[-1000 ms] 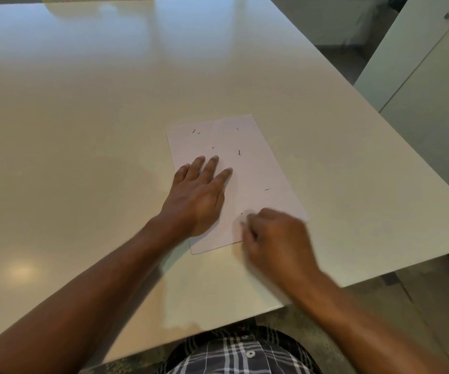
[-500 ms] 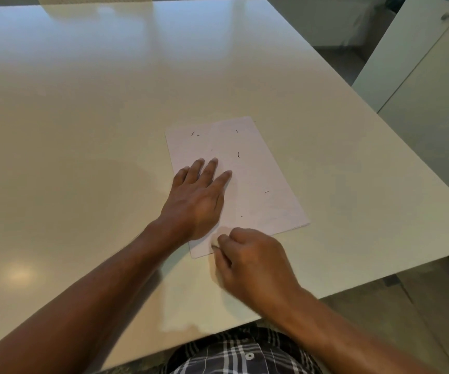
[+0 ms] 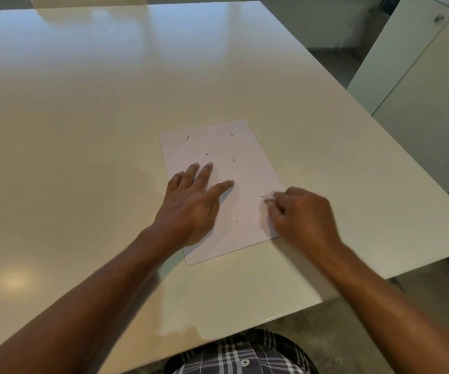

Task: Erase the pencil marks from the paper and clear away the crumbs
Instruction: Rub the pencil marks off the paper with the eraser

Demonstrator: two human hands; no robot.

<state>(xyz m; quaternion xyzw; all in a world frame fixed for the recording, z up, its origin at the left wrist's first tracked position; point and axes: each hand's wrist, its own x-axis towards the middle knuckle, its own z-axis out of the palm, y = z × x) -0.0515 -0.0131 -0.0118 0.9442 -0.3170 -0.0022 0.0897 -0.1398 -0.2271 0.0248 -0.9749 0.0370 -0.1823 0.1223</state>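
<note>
A white sheet of paper (image 3: 250, 174) lies on the table, turned slightly to the left. Several small dark eraser crumbs (image 3: 233, 158) are scattered over it, mostly on its far half. My left hand (image 3: 191, 203) lies flat on the sheet's left side, fingers straight and pressing it down. My right hand (image 3: 301, 217) is at the sheet's right edge with its fingers curled. Its fingertips pinch what looks like a small white eraser (image 3: 271, 195), blurred by motion, beside a dark crumb.
The glossy cream table (image 3: 110, 130) stretches far to the left and back. Its right edge runs diagonally close to my right hand, with white cabinets (image 3: 420, 90) beyond it. A chair back (image 3: 88, 1) shows at the far edge.
My right hand swept from the sheet's near right down to its near edge, then back up to the right edge. My left hand stayed pressed on the paper, its index finger spreading rightward.
</note>
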